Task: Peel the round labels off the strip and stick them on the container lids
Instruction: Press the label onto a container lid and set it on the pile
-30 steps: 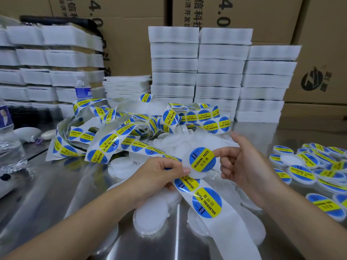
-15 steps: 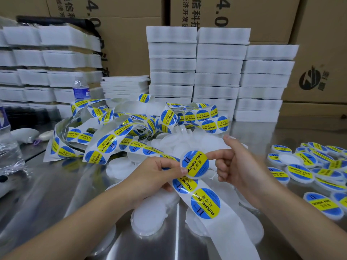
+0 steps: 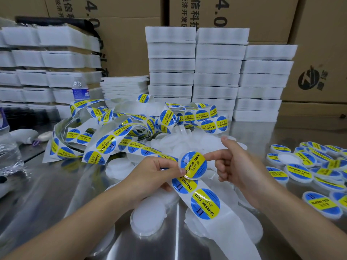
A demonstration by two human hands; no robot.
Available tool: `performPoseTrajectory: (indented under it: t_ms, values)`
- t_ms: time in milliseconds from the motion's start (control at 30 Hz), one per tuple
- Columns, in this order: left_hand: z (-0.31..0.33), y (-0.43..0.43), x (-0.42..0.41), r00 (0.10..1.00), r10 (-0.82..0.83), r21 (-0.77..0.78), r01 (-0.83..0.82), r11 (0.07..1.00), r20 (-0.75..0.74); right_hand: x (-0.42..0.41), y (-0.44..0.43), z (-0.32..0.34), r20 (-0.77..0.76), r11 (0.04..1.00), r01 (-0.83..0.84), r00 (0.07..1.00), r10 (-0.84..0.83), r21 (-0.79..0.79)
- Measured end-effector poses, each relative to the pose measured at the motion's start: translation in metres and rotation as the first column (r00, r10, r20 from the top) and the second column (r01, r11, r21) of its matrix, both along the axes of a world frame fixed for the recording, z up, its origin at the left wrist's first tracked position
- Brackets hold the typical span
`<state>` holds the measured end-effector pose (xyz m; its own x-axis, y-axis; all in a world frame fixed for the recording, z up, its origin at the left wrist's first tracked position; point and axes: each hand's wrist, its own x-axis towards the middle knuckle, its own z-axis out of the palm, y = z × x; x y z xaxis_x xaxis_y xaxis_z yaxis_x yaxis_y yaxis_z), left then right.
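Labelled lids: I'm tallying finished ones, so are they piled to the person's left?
No, the labelled lids lie on the right of the table, beyond the right hand.

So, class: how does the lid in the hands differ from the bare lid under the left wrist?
The held lid carries a blue-and-yellow label; the bare lid has none. The held lid is raised and tilted, pinched by the left hand; the bare lid lies flat. Both are round and white.

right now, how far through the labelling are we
Done: a pile of labelled lids lies on the right. In hand: the left hand pinches a lid with its label on, the right hand touching its edge. Left: bare lids and a long strip of labels.
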<state>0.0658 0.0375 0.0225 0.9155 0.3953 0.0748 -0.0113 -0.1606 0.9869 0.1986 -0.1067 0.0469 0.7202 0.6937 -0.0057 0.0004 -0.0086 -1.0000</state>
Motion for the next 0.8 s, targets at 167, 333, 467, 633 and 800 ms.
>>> performPoseTrajectory:
  t_ms: [167,333,467,633,800]
  values:
    - [-0.001,0.001,0.001,0.999,0.040,0.016,-0.040,0.999,-0.021,-0.003,-0.001,0.002,0.156,0.997,0.070,0.986,-0.063,-0.036]
    - [-0.002,0.001,0.002,0.998,0.064,0.030,-0.064,0.998,-0.002,-0.008,-0.003,0.000,0.394,0.988,0.150,0.907,-0.148,0.026]
    - [-0.004,0.002,0.002,0.998,0.060,0.061,-0.061,0.996,0.016,-0.010,-0.005,-0.001,0.437,0.981,0.173,0.879,-0.192,0.082]
    - [-0.004,0.003,0.002,0.996,0.076,0.111,-0.080,0.991,0.038,-0.013,-0.007,-0.001,0.456,0.975,0.171,0.863,-0.216,0.138]
    - [-0.004,0.003,0.002,0.994,0.090,0.123,-0.097,0.988,0.065,-0.016,-0.007,0.000,0.487,0.967,0.189,0.837,-0.248,0.168]
